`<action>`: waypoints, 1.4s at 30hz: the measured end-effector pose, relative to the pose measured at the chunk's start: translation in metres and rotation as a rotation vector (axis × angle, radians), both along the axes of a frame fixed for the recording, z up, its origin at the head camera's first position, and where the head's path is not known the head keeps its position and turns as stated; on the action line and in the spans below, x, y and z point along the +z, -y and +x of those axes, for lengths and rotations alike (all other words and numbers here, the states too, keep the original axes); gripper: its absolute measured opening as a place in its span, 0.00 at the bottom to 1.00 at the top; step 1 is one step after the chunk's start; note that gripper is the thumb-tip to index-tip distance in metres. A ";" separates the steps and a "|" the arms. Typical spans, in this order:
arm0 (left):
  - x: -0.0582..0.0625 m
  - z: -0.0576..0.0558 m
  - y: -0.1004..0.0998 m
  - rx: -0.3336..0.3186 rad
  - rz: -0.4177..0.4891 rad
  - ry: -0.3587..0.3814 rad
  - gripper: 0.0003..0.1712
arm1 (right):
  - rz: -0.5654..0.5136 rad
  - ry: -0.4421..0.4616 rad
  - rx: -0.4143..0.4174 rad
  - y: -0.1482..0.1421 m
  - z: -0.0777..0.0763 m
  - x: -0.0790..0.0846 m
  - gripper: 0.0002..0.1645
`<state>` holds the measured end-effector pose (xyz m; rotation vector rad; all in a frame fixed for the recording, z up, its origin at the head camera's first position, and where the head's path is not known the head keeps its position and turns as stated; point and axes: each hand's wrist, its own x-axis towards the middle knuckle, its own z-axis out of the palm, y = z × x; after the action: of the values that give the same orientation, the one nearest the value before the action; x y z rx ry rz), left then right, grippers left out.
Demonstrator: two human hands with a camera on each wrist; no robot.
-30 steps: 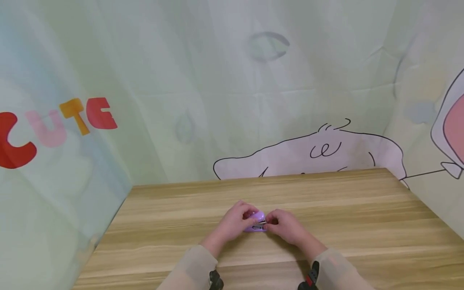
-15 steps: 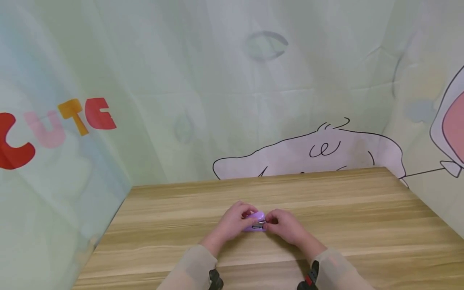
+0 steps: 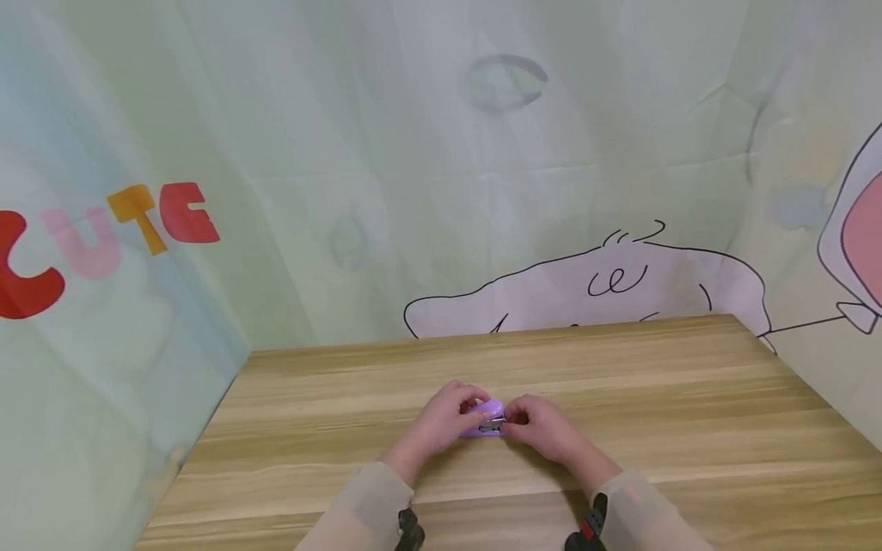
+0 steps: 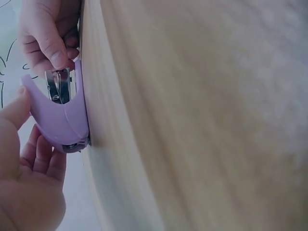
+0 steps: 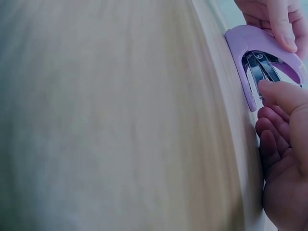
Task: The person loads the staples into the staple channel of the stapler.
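Note:
A small purple stapler [image 3: 491,409] stands on the wooden table with its top raised from the base like an opened mouth. My left hand [image 3: 446,419] holds it from the left, the thumb along the near side of the upper part and the fingers on the far side. In the right wrist view, the silver staple magazine [image 5: 262,67] shows between the two purple halves. My right hand [image 3: 546,430] has thumb and curled forefinger at the magazine's front end, pinching it. The thumb tip covers that end, so what lies beneath it is hidden.
The light wooden table [image 3: 331,405] stretches out around both hands. Behind it hangs a pale green curtain [image 3: 372,122] with cartoon drawings and coloured letters. Dark wrist devices [image 3: 586,528] sit at both sleeves.

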<state>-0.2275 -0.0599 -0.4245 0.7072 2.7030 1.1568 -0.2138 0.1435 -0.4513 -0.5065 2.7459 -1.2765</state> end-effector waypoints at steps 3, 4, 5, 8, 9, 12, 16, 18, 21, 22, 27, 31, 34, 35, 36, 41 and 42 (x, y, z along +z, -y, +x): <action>0.000 0.000 -0.001 0.000 -0.011 -0.006 0.14 | -0.021 0.014 0.006 -0.002 0.001 0.001 0.10; 0.000 0.000 -0.002 0.002 -0.018 -0.006 0.14 | -0.027 0.015 0.008 -0.003 0.001 0.000 0.11; -0.001 0.000 -0.003 0.000 -0.018 -0.009 0.14 | -0.036 0.015 0.010 -0.004 0.001 0.000 0.12; -0.002 -0.001 -0.004 0.004 -0.022 -0.003 0.16 | -0.061 0.010 0.009 -0.008 0.001 0.000 0.16; -0.002 -0.001 -0.004 0.002 -0.020 -0.002 0.16 | -0.060 0.006 0.009 -0.009 0.001 0.000 0.18; -0.003 -0.001 -0.005 0.009 -0.020 0.015 0.16 | -0.051 0.002 0.007 -0.012 0.001 0.001 0.21; -0.004 -0.001 -0.005 0.021 -0.024 0.026 0.15 | -0.049 0.012 0.010 -0.014 0.002 0.002 0.24; -0.004 -0.001 -0.006 0.019 -0.025 0.018 0.15 | -0.059 0.022 0.011 -0.015 0.002 0.003 0.24; -0.005 -0.001 -0.008 0.015 -0.031 -0.002 0.14 | -0.064 0.034 0.010 -0.016 0.003 0.004 0.25; -0.005 -0.001 -0.008 0.014 -0.029 -0.005 0.14 | -0.063 0.035 0.010 -0.016 0.003 0.004 0.25; -0.007 0.000 -0.009 0.025 -0.019 0.015 0.14 | -0.061 0.034 0.013 -0.016 0.003 0.004 0.26; -0.008 0.001 -0.011 0.040 -0.010 0.029 0.13 | -0.068 0.039 0.009 -0.019 0.002 0.003 0.27; -0.009 0.002 -0.013 0.049 -0.009 0.030 0.13 | -0.076 0.054 0.005 -0.021 0.002 0.004 0.28; -0.009 0.003 -0.013 0.052 -0.008 0.031 0.14 | -0.075 0.058 0.004 -0.022 0.002 0.004 0.28; -0.010 0.003 -0.013 0.055 -0.010 0.035 0.13 | -0.073 0.066 0.001 -0.022 0.003 0.005 0.28; -0.010 0.005 -0.013 0.065 -0.009 0.033 0.12 | -0.075 0.083 0.002 -0.023 0.004 0.006 0.29; -0.010 0.005 -0.013 0.066 -0.006 0.032 0.12 | -0.076 0.078 0.004 -0.023 0.004 0.006 0.29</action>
<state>-0.2222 -0.0469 -0.4345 0.5973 2.7218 1.1632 -0.2097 0.1663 -0.4450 -0.4577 2.6408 -1.3736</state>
